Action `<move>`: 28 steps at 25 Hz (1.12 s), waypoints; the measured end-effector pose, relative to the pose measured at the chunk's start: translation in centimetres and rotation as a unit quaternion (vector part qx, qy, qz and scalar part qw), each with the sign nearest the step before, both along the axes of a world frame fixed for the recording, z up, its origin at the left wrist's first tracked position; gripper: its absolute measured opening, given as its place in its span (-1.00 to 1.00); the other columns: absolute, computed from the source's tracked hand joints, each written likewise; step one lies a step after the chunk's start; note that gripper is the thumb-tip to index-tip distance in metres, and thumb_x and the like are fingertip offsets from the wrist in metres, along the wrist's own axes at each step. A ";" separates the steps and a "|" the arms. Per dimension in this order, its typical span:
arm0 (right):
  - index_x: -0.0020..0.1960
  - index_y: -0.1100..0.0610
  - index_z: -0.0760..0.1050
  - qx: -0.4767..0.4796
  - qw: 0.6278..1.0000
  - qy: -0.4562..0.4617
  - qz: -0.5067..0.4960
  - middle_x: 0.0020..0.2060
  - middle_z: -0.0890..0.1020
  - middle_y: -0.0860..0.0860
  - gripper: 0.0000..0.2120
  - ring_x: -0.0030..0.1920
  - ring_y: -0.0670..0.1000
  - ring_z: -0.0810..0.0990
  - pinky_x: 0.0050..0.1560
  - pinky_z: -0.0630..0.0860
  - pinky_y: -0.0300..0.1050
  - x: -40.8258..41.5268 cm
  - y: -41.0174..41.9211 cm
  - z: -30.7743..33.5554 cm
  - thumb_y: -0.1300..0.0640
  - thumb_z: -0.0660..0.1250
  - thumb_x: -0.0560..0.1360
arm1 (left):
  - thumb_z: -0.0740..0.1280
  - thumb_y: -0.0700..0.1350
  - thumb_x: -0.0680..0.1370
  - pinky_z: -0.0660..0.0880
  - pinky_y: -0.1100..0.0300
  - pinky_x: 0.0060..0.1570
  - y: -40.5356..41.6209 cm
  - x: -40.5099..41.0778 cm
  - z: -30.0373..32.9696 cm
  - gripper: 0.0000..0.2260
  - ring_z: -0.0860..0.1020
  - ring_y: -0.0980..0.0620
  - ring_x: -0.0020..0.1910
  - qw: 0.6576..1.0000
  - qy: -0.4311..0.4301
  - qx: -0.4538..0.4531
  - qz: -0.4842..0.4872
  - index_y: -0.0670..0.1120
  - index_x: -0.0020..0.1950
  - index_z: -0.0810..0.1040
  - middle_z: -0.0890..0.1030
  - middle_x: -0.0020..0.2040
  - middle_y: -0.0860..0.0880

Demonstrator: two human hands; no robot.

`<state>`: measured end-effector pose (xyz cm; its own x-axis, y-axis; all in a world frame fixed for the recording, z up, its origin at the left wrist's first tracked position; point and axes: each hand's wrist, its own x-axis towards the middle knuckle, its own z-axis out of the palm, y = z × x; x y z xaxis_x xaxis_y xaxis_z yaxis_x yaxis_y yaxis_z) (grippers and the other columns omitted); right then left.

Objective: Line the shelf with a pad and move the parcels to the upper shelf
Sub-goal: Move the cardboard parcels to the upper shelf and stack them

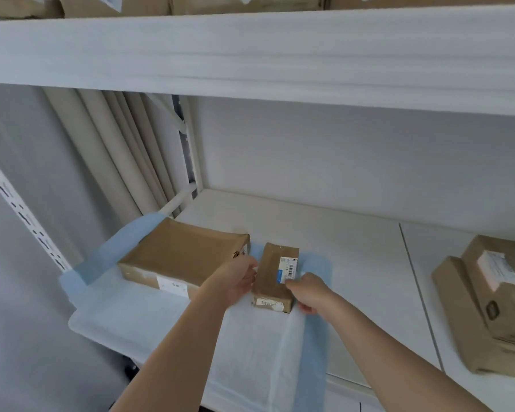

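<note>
A white pad with blue edges (173, 316) lies over the left part of the lower shelf (354, 263). Two brown parcels rest on it: a large flat parcel (179, 254) at the left and a small parcel (272, 272) with a barcode label beside it. My left hand (235, 281) grips the small parcel's left side. My right hand (309, 291) grips its right near corner, thumb on top near the label. The upper shelf (250, 55) spans the top of the view, its front covered by a white pad.
Two more brown parcels (494, 295) lie at the right end of the lower shelf. Further parcels (113, 3) stand on the upper shelf. Beige curtain folds (113, 150) hang behind the slotted white upright (21, 215) on the left.
</note>
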<state>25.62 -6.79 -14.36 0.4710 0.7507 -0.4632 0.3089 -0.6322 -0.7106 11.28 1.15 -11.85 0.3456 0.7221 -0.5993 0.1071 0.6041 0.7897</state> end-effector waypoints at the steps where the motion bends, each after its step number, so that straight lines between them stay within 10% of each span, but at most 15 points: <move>1: 0.13 0.12 0.41 -0.009 1.000 0.006 -0.007 -0.08 0.56 0.06 -0.79 -0.30 -0.04 0.50 -0.35 0.45 -0.22 0.0 0.2 -0.3 0.01 0.18 0.60 | 0.25 -0.27 0.57 0.45 0.14 -0.11 -0.1 0.3 -0.3 -0.95 0.48 -0.04 -0.18 1.000 -0.012 -0.007 -0.008 -0.22 -0.01 0.49 0.52 -0.16 -0.14; 4: 0.30 0.06 0.45 -0.019 1.000 0.006 -0.001 0.12 0.56 0.10 -0.65 -0.09 0.03 0.57 -0.36 0.49 -0.24 -0.3 0.7 -1.2 -0.04 0.16 0.58 | 0.25 -0.31 0.54 0.53 0.18 -0.22 0.0 0.8 -1.1 -0.92 0.56 -0.04 -0.23 0.999 -0.017 -0.013 -0.029 -0.22 -0.06 0.53 0.62 -0.16 -0.15; 8: 0.30 -0.10 0.39 0.047 0.998 -0.008 -0.031 0.09 0.51 0.01 -0.66 0.26 0.14 0.46 0.22 0.51 0.05 -0.4 1.6 -0.9 -0.06 0.23 0.53 | 0.31 -0.27 0.53 0.53 0.05 0.17 0.9 0.8 -1.3 -0.87 0.61 -0.08 -0.03 0.999 -0.013 0.002 -0.032 -0.22 0.03 0.60 0.66 -0.01 -0.14; 20: 0.31 0.10 0.29 0.187 0.949 0.255 -0.018 0.21 0.54 0.10 -0.74 0.02 0.06 0.63 -0.13 0.62 -0.11 -6.3 7.0 4.7 0.07 0.15 0.65 | 0.41 -0.01 0.53 0.59 -0.05 0.07 3.9 -6.1 3.0 -0.66 0.64 -0.18 0.10 0.998 -0.059 0.034 -0.011 -0.15 0.23 0.57 0.67 0.10 -0.19; 28: 0.34 0.06 0.43 0.040 0.985 0.109 0.132 -0.05 0.50 -0.02 -0.69 0.00 0.00 0.47 0.10 0.52 -0.09 -10.0 8.4 3.5 0.04 0.12 0.64 | 0.23 -0.15 0.63 0.59 0.01 0.02 6.2 -8.8 0.5 -0.75 0.59 -0.10 0.03 0.982 0.112 0.126 0.085 -0.16 0.30 0.46 0.60 0.06 -0.14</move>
